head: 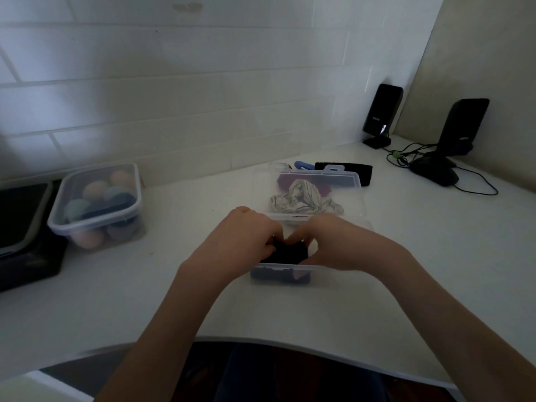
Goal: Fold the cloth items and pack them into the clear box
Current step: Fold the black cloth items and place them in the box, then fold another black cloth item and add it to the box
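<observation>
The clear box sits on the white desk in front of me, with its open lid lying flat behind it. My left hand and my right hand both press a dark folded cloth down into the box, fingers curled on it. A grey-white striped cloth lies crumpled on the open lid, with a purple cloth behind it. A black cloth lies beyond the lid.
A lidded clear tub of coloured balls stands at the left, beside a dark device. Two black speakers with cables stand at the back right. A blue item lies behind the lid.
</observation>
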A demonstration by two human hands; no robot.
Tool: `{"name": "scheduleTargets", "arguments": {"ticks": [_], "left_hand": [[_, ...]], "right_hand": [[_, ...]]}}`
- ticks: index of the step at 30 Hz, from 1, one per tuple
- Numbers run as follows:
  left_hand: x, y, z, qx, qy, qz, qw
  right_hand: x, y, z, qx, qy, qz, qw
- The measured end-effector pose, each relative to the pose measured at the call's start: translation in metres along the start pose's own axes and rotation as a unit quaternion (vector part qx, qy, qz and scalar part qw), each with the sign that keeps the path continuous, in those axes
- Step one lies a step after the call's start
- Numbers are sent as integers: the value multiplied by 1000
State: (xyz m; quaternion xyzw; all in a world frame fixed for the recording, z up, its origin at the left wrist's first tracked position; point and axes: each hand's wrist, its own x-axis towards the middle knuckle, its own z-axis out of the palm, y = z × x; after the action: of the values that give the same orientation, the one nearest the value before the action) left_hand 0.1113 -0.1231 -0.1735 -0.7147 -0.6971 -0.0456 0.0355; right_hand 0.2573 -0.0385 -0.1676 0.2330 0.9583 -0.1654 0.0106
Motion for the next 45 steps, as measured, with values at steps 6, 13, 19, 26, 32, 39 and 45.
{"name": "scheduleTargets", "arguments": {"ticks": [6, 13, 19, 26, 32, 39, 45], "left_hand": [[1, 0, 2, -5, 1, -10, 1000], [3, 0, 7, 1, -9, -22, 1000], [-8, -13, 7, -175, 70, 8, 982], [0, -32, 4, -298, 215, -9, 930], [34, -40, 0, -391, 326, -102, 855], [74, -62, 27, -556, 354, -191, 728], [74, -87, 44, -683, 284, -220, 636]], "right_hand": [[7, -7, -5, -127, -32, 27, 991], [6, -4, -5, -77, -71, 20, 994], [-2, 17, -2, 191, -49, 19, 980], [-16, 28, -27, 257, 86, -8, 963], [-13, 59, -52, 308, 307, -5, 900], [30, 159, -45, 139, 445, 141, 874], [62, 187, 4, 108, 291, 251, 917]]}}
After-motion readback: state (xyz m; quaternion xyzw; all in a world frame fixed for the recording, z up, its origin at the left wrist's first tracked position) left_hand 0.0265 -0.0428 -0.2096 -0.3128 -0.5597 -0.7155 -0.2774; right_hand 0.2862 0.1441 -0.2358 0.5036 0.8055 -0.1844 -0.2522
